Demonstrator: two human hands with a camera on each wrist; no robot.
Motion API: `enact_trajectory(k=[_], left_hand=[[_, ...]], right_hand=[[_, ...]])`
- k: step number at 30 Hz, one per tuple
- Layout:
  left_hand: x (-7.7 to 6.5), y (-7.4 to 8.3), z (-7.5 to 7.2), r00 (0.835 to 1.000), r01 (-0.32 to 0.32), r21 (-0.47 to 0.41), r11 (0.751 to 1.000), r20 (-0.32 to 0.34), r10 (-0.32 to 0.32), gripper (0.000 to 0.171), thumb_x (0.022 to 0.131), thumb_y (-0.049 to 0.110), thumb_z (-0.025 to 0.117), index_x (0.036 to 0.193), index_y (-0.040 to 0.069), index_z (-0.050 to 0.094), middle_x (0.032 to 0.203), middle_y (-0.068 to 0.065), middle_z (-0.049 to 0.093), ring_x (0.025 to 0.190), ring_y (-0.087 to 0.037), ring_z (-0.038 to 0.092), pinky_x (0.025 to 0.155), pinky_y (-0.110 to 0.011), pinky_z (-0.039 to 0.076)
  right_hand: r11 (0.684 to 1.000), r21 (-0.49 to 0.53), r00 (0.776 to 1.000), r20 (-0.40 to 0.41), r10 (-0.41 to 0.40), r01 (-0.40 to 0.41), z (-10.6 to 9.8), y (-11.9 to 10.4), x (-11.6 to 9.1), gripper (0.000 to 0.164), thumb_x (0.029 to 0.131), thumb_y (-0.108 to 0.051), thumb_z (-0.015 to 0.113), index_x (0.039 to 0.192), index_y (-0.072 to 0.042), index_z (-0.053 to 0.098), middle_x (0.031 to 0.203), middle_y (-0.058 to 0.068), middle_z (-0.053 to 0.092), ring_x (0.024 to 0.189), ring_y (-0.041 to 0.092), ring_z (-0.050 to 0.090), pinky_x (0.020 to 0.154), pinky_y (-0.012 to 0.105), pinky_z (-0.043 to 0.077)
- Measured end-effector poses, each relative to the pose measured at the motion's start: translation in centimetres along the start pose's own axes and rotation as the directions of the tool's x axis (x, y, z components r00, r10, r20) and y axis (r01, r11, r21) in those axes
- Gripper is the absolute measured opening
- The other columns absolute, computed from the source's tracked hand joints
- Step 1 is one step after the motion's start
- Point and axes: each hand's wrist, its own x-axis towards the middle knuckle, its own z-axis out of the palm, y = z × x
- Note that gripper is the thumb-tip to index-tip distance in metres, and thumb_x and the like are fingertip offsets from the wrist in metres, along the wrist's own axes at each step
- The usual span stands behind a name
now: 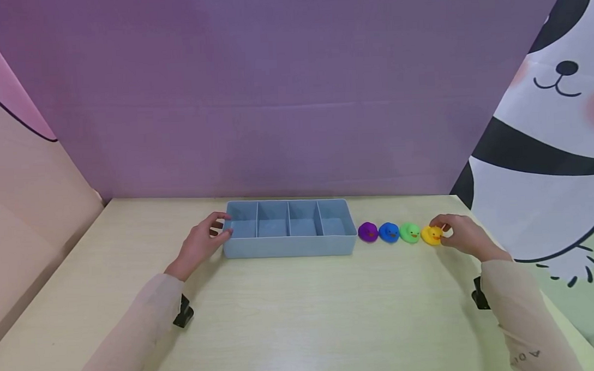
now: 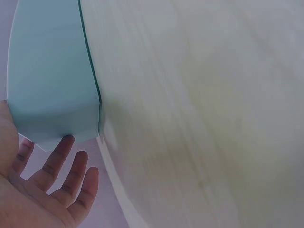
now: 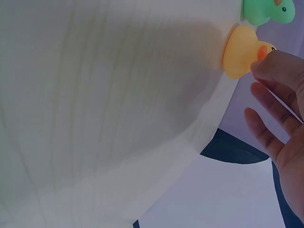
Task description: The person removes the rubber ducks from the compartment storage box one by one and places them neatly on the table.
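Observation:
My left hand [image 1: 199,245] is at the left end of a blue-grey box [image 1: 289,247] with a row of several compartments. In the left wrist view its spread fingers [image 2: 57,159] touch the end wall of the box. At the right, my right hand [image 1: 468,237] pinches a yellow rubber duck [image 1: 430,236] between thumb and fingers; the duck is at the tabletop. Left of it stand a green rubber duck [image 1: 409,233], a blue one [image 1: 389,232] and a purple one [image 1: 368,232], in a row beside the box. The compartments hold nothing visible.
The pale wooden table [image 1: 301,316] ends at a purple backdrop [image 1: 274,99] just behind the box. A panda-printed panel [image 1: 534,215] borders the right side, close to my right hand. A pinkish panel [image 1: 28,216] stands along the left.

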Motion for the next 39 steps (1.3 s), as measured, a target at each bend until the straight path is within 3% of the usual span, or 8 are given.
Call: enact_trajectory(k=[24,31,39], left_hand=[[-0.33,0.45,0.07,1.000,-0.008,0.004,1.000,0.002,0.008,0.040,0.090,0.028,0.056,0.128,0.018,0.047,0.120,-0.014,0.056,0.103,-0.029,0.055,0.083,-0.043,0.047],[-0.06,0.27,-0.01,0.999,-0.032,0.027,0.999,0.001,0.032,0.040,0.090,0.030,0.056,0.127,0.017,0.047,0.121,-0.016,0.056,0.105,-0.031,0.054,0.085,-0.046,0.046],[0.39,0.33,-0.59,0.996,-0.082,0.040,0.996,0.048,0.080,0.039,0.091,0.026,0.054,0.126,0.011,0.046,0.122,-0.023,0.054,0.106,-0.038,0.053,0.090,-0.049,0.045]], right_hand=[[0.999,0.035,1.000,-0.015,0.001,0.000,0.19,0.63,0.08,0.037,0.073,0.007,0.065,0.109,0.003,0.059,0.111,0.025,0.058,0.093,0.037,0.053,0.080,0.050,0.049],[1.000,0.021,1.000,-0.009,0.011,-0.010,0.09,0.46,0.10,0.040,0.073,0.007,0.066,0.112,0.003,0.058,0.112,0.026,0.057,0.094,0.037,0.053,0.078,0.048,0.049],[1.000,-0.004,0.999,-0.042,-0.011,0.011,-0.60,0.04,-0.11,0.039,0.075,0.004,0.064,0.113,0.003,0.057,0.112,0.026,0.057,0.094,0.037,0.053,0.078,0.050,0.048]])
